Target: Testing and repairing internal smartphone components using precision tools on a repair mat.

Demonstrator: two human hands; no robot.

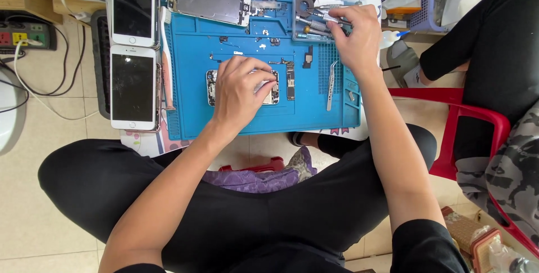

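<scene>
Seen from above, the left hand (pixel 240 90) lies flat, fingers curled over an opened phone body (pixel 269 89) on a blue repair mat (pixel 252 118) on the desk. The right hand (pixel 355 36) reaches into a clear tool tray (pixel 314 17), fingers closing around screwdrivers (pixel 314 25); its grip is unclear. Two white phones (pixel 133 48) lie left.

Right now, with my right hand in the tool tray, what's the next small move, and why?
Probably close the right hand on one screwdriver in the clear tray and bring it to the opened phone, which the left hand presses flat on the blue mat.
</scene>
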